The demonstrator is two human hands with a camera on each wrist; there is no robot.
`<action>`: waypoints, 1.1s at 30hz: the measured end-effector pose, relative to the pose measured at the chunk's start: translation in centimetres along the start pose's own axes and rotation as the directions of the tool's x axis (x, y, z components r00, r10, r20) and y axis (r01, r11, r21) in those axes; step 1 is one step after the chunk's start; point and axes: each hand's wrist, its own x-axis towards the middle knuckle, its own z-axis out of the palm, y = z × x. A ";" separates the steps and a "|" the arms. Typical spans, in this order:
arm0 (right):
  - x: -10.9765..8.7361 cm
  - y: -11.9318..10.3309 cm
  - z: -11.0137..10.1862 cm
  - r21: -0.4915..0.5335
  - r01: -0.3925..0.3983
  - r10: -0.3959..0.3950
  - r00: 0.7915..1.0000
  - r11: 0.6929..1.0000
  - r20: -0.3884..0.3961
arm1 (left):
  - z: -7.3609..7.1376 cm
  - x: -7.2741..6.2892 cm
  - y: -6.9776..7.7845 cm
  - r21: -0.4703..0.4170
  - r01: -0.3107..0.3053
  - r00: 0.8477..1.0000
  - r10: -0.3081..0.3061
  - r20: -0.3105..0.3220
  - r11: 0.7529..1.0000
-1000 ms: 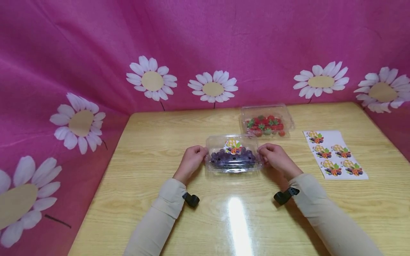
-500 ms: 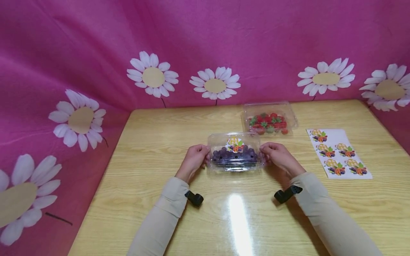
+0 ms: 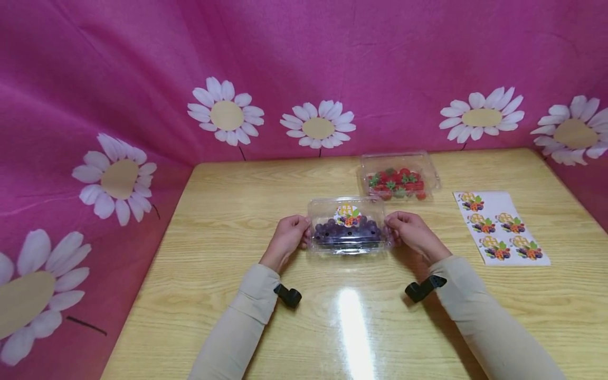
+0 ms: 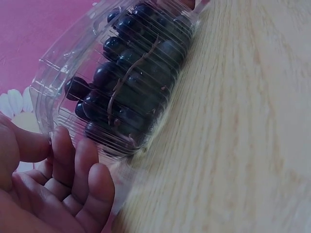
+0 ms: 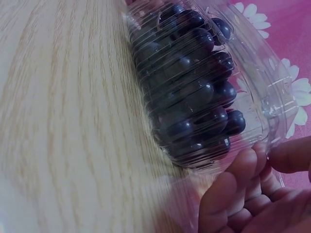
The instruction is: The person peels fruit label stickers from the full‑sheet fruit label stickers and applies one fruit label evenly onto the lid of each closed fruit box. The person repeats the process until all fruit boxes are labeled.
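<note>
A clear plastic clamshell box (image 3: 323,206) of dark purple grapes (image 3: 351,232) stands near the middle of the table, its lid down. A round fruit sticker (image 3: 348,215) is on the lid. My left hand (image 3: 288,236) pinches the box's rim at its left end between thumb and forefinger. At the opposite end my right hand (image 3: 414,232) pinches the rim the same way. Both wrist views show the grapes (image 4: 129,73) with a brown stem through the ribbed wall, and the other fingers curled below the rim.
Behind and to the right stands a second clear box (image 3: 432,171) with strawberries (image 3: 396,183). A white sheet (image 3: 508,203) with several round fruit stickers lies on the right of the wooden table (image 3: 237,200). Pink flowered cloth (image 3: 380,63) rises behind the table's far edge.
The head view has shifted slightly. Both hands keep their pinch on the grape box's rim, and the box stays in much the same place.
</note>
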 end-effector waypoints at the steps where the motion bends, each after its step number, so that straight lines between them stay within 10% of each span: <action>1: 0.0 -0.1 0.0 0.005 -0.004 0.004 1.000 1.000 0.003 | 0.0 0.0 0.1 -0.007 0.007 1.000 -0.007 0.003 1.000; 33: -1.0 -1.0 0.3 -0.026 -0.060 0.059 0.997 0.998 -0.040 | -0.3 -0.7 1.7 0.063 0.022 0.999 -0.019 -0.043 0.998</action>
